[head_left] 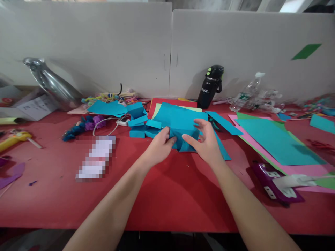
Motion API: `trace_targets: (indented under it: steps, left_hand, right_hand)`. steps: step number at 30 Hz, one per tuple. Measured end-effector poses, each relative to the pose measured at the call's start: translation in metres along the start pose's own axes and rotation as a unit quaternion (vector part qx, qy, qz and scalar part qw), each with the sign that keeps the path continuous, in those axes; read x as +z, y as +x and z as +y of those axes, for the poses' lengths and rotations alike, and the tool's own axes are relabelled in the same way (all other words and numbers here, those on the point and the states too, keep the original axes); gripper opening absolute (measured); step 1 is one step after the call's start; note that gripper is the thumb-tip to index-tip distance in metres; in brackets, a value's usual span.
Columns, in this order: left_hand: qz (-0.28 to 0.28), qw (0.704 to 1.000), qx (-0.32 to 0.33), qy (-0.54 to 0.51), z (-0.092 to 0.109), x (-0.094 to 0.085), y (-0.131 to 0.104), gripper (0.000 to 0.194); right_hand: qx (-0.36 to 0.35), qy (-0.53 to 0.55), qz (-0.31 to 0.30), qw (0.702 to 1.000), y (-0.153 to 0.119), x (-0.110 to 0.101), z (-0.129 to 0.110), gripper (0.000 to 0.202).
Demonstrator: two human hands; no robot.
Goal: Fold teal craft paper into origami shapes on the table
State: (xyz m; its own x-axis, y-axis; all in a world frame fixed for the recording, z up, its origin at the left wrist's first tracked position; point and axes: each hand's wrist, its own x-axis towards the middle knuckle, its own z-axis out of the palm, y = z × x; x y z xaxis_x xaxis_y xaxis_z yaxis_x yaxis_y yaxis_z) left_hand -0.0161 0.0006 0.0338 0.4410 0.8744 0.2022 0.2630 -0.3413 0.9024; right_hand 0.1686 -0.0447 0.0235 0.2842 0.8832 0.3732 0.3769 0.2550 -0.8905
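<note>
My left hand point(162, 144) pinches the near left edge of a folded piece of blue paper point(184, 134) at the middle of the table. Over its right side, my right hand point(205, 141) hovers with thumb and fingers apart; whether a fingertip touches the paper I cannot tell. Behind it lies a larger blue sheet point(175, 113), on top of red and pale yellow sheets. Several small folded blue paper boxes point(138, 120) stand to the left of my left hand. A blue paper strip point(223, 122) and part of a pair of scissors point(215, 124) lie beyond my right hand.
On the right are stacked coloured sheets point(277, 139) and a purple power strip point(277, 183) with a white plug. A black bottle point(209, 89), a clear plastic bottle point(246, 94) and a steel jug point(56, 85) line the back partition. A blurred-out rectangle point(96, 157) lies left.
</note>
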Motion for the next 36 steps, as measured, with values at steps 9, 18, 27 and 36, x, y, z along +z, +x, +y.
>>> trace_targets:
  steps: [9, 18, 27, 36]
  left_hand:
    - [-0.087, 0.990, 0.078, 0.082, 0.015, -0.006, -0.010, 0.011]
    - [0.050, 0.992, 0.088, 0.079, 0.018, -0.001, -0.010, 0.018]
    - [0.075, 0.991, 0.103, 0.053, 0.019, 0.001, -0.012, 0.018]
    - [0.071, 0.988, 0.117, 0.071, 0.025, 0.001, -0.014, 0.017]
  right_hand:
    - [-0.113, -0.029, -0.117, 0.986, -0.004, -0.007, -0.019, 0.034]
    - [-0.064, 0.005, -0.096, 0.993, -0.005, -0.002, -0.013, 0.027]
    - [-0.117, -0.003, -0.061, 0.991, -0.009, 0.004, -0.015, 0.020]
    - [-0.141, -0.014, -0.014, 0.990, -0.009, 0.005, -0.018, 0.011]
